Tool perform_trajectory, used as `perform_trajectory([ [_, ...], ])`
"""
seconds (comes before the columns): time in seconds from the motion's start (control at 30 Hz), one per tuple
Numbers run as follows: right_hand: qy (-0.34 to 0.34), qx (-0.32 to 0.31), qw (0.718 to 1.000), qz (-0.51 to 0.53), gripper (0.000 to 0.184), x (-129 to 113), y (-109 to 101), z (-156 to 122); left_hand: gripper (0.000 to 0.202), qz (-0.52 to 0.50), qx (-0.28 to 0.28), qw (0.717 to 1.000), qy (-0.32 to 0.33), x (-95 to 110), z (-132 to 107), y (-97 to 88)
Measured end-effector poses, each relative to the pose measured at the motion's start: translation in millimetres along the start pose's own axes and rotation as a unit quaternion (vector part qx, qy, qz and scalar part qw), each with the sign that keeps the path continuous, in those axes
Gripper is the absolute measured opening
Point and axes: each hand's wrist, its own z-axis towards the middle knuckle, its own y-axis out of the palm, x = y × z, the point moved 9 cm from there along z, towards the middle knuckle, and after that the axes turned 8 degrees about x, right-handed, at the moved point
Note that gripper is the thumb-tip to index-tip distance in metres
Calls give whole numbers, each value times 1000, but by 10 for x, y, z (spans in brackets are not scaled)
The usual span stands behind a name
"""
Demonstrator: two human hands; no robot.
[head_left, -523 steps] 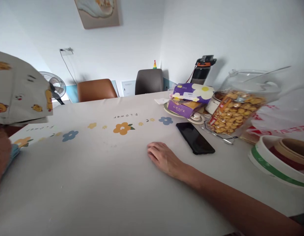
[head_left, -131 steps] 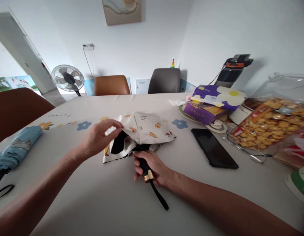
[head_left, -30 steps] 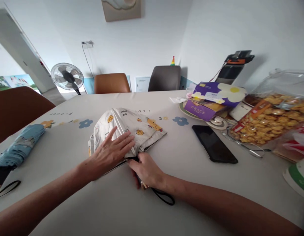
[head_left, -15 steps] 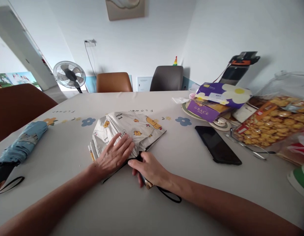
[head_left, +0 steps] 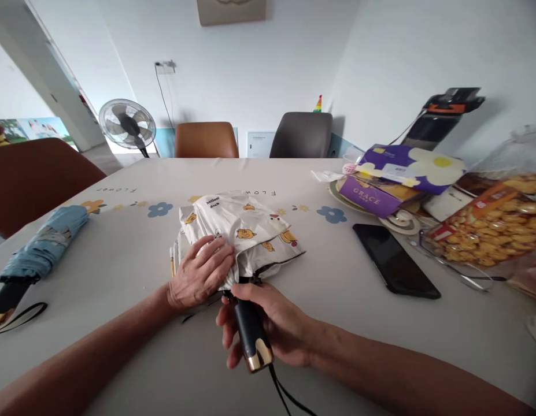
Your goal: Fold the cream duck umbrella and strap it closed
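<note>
A folding umbrella [head_left: 250, 231] with a white, yellow-duck-patterned canopy lies loosely folded on the table, its cloth bunched and partly spread. My left hand [head_left: 202, 268] rests on the near left of the canopy, its fingers laid over the cloth. Around the black and gold handle [head_left: 250, 335] my right hand [head_left: 276, 318] is closed, with the thumb near the top of the grip. A black wrist strap [head_left: 283, 387] hangs from the handle's end. The umbrella's ribs are mostly hidden under the fabric.
At the left lies a furled blue umbrella [head_left: 46, 240]. To the right are a black phone [head_left: 395, 260], glasses [head_left: 458, 268], a purple tissue pack [head_left: 410, 167], a bag of snacks [head_left: 493, 225] and a dark bottle [head_left: 436, 121]. Chairs [head_left: 207, 140] and a fan [head_left: 128, 124] stand beyond.
My right hand has turned, bringing the handle more into view with its gold end toward me. The canopy has shifted slightly, and the camera view has moved a little.
</note>
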Motion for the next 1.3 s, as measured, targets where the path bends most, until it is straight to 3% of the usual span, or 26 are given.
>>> perform_trajectory([
  [0.13, 43, -32, 998, -14, 40, 84, 64, 3, 23, -15, 22, 999, 39, 102, 29, -53],
  [0.3, 18, 41, 998, -54, 30, 34, -50, 64, 26, -16, -5, 999, 36, 103, 55, 32],
  [0.47, -109, 145, 976, -122, 27, -266, -333, 127, 46, -25, -51, 996, -62, -99, 71, 181],
  [0.6, -169, 188, 961, -112, 25, -393, -469, 142, 54, -129, -97, 978, -130, -174, 73, 226],
  [0.73, -150, 193, 966, -89, 27, -358, -473, 159, 34, -196, -28, 940, -278, -376, 151, 80],
  [0.8, -157, 194, 963, -101, 28, -364, -469, 164, 31, -191, -15, 931, -311, -399, 254, 73],
  [0.97, -176, 199, 950, -161, 26, -363, -506, 206, 49, -89, -56, 953, -283, -306, 700, 297],
  [1.13, -169, 213, 946, -178, 29, -354, -522, 205, 31, 5, -111, 960, -255, -337, 944, 543],
  [1.2, -157, 221, 945, -181, 29, -351, -522, 192, 28, 21, -124, 961, -246, -368, 945, 550],
  [1.3, -154, 218, 949, -168, 28, -359, -516, 183, 40, 48, -104, 960, -254, -445, 899, 367],
])
